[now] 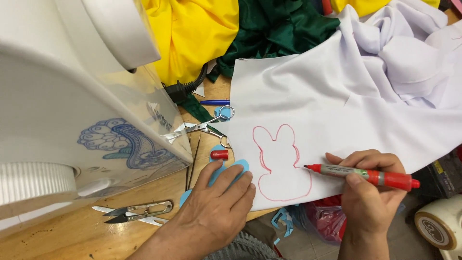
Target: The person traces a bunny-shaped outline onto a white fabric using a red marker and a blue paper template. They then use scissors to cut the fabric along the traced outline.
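Observation:
My right hand (368, 192) holds a red marker (365, 175), its tip just right of a red rabbit outline (279, 163) drawn on white cloth (308, 96). My left hand (216, 202) lies flat, fingers together, on a light blue rabbit-shaped template (230, 169) at the cloth's left edge. The marker's red cap (219, 154) lies just above that hand on the wooden table (72, 233).
A white sewing machine (72, 110) fills the left. Small scissors (207, 126) and thread snips (137, 212) lie on the table, with a blue pen (215, 102) and black plug (180, 90) behind. Yellow cloth (192, 33) and green cloth (279, 29) are piled at the back.

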